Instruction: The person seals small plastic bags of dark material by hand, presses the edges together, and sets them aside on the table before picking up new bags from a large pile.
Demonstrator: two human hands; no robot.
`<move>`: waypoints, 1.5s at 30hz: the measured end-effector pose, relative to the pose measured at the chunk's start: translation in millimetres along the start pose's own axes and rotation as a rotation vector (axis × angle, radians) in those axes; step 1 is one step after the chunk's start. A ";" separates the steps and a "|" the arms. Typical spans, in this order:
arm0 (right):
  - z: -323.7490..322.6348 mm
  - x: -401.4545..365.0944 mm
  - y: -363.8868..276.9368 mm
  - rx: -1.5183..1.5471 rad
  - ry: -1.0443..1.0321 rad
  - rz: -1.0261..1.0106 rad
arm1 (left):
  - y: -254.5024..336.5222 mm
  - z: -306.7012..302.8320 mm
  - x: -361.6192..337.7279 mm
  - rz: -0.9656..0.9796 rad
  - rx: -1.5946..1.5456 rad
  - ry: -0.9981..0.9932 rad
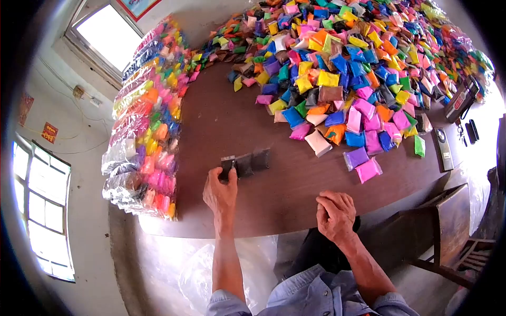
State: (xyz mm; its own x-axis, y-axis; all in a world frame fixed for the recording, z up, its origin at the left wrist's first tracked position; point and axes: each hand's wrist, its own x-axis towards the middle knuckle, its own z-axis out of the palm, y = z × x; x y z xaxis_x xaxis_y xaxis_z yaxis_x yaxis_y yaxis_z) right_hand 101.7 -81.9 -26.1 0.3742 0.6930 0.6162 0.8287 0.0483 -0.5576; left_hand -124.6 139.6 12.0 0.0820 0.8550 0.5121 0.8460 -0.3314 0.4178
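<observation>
Blue-grey cloth — the wearer's shirt [316, 297] — fills the bottom of the frame, with two forearms reaching up from it. Right of centre and low, the right hand [336, 213] hangs by the near edge of the table [221, 121], fingers loosely curled; nothing shows in that grip, but the palm is hidden, so I cannot tell for certain. Out at the lower right stands a wooden chair [453, 221].

Left of centre, the left hand [220, 192] has its thumb and fingers closed on the left end of a short row of black packets [252, 163] lying on the tabletop. The step in hand looks like holding or lining up these packets; a next move would seem to call for a light, steady pinch, since the film is probably slippery.

Along the left side, bulging clear bags [124, 150] of coloured packets make a wall that limits movement that way. Farther up on the right, a pink packet [368, 170] and a purple packet [356, 158] lie at the front of a great heap of packets [327, 79] — it crowds any reach toward the upper right. Beside it at far right lies a silver device [444, 150]. Beyond, at upper left, a window [108, 37] glares white.
</observation>
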 end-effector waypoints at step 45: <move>1.3 -0.7 6.6 0.048 0.017 0.030 | 174.2 171.4 121.9 0.360 0.055 -0.254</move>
State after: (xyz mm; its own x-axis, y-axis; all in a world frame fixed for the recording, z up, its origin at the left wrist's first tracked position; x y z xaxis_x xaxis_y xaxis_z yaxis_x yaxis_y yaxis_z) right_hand 106.3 -81.1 -30.9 0.4059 0.6822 0.6082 0.7962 0.0627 -0.6017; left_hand 123.1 254.4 18.5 0.4975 0.7622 0.4142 0.7660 -0.6101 0.2027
